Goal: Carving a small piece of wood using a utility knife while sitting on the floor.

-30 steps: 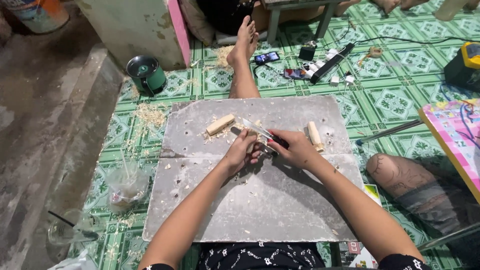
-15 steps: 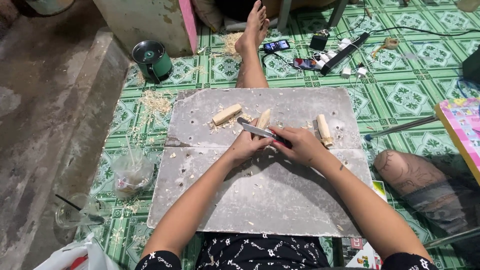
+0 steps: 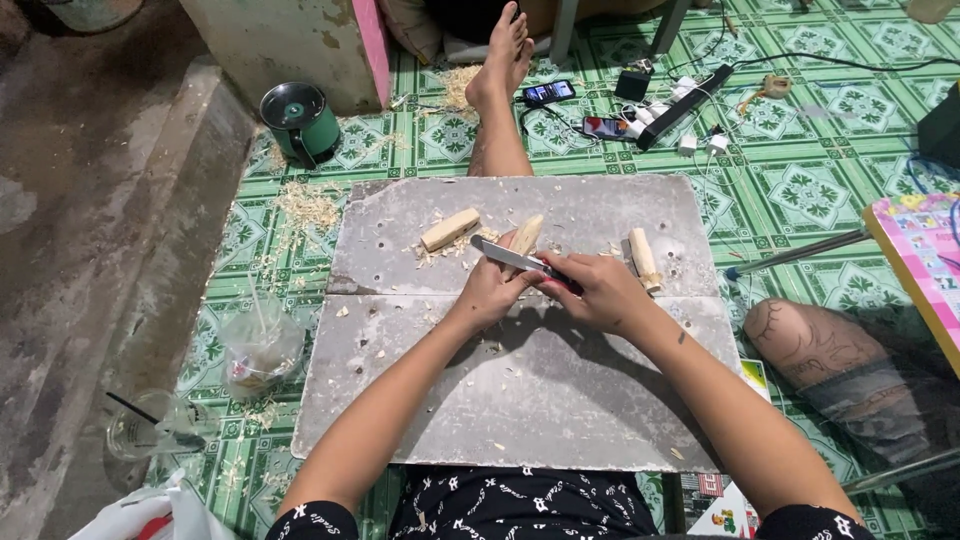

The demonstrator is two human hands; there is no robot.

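Left hand (image 3: 492,292) holding wood piece (image 3: 525,236), right hand (image 3: 597,291) apparently gripping knife (image 3: 508,257)

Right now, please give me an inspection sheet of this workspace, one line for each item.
Surface: grey board on the green tiled floor, dotted with wood shavings.
Job's things: wooden piece held in the left hand; knife laid against it; two more wooden pieces on the board.
Clutter: green pot, plastic bag, glass cup with a straw, shavings on the floor.
Grippers: left hand grips the wooden piece; right hand grips the knife handle.
Cables: power strip with chargers, two phones.
Surroundings: concrete floor on the left, colourful box on the right.
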